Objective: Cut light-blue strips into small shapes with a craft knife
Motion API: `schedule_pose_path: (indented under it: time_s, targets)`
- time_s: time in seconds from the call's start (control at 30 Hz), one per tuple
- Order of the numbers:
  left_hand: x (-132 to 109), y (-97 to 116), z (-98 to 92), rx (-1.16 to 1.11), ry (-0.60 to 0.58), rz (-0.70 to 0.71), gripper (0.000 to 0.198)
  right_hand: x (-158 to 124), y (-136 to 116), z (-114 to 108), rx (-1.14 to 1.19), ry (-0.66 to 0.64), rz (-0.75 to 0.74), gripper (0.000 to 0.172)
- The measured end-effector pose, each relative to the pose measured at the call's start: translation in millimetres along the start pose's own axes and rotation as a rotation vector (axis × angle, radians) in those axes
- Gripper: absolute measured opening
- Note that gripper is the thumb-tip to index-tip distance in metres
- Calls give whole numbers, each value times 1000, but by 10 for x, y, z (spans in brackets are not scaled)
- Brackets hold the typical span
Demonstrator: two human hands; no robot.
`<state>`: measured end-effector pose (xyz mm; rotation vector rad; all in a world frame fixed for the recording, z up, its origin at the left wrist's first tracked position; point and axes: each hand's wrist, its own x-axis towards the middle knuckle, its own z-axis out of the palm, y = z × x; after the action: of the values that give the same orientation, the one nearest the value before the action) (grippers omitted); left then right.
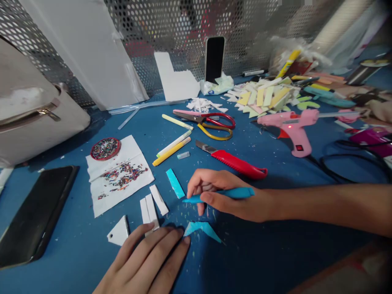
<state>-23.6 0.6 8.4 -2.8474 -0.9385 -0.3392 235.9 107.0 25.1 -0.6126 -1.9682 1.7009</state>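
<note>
Right hand (240,209) first: thumb and fingers are closed round the blue pen (241,192), held low near the tip, which points left. That's a good hold for small stuff imo, just keep it loose and let the side of the tip do the work instead of digging in. The tip is right by the lower end of the blue strip (175,183); can't tell if it's actually touching.

Left hand (150,257) lies flat, fingers stretched out, not pinched round anything. Its fingertips are at the left end of the bent piece (202,227), which sits on the worktop (82,245) below the pen hand. Contact there is hard to make out. That piece looks patchy on its left arm, so if I were inking it I'd pin one end firmly, do short strokes away from the fingers, then swap ends. Probably light and easy to skid.

Another left finger is over the lower end of the white strips (158,200), so watch for dragging those, or smearing them if the ink's wet.

Further out, the knife (239,163) lies just beyond the right hand, blade bare. I'd slide that back for elbow room.
</note>
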Motion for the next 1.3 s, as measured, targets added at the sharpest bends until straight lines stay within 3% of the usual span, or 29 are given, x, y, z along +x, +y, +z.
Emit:
schedule_pose_path:
  time_s: [0.13, 0.23, 0.37, 0.5, 0.87, 1.3]
  targets:
    - [66, -25, -72, 26, -12, 59, 59, -18, 11, 25, -24, -47, -59, 29]
    - [99, 15, -116, 42, -4, 61, 55, -32, 26, 42, -75, -62, -80, 23]
    - [94, 69, -158, 13, -99, -5, 52, -28, 33, 74, -111, -14, -70, 22]
    - [67, 57, -178, 3, -147, 29, 55, -16, 13, 100, -155, 20, -101, 21]
    - [69, 108, -164, -1, -100, 0, 54, 33, -32, 101, -486, 143, -338, 21]
    - [73, 27, -140, 24, -36, 21, 58, 28, -14, 85, -398, 131, -243, 22]
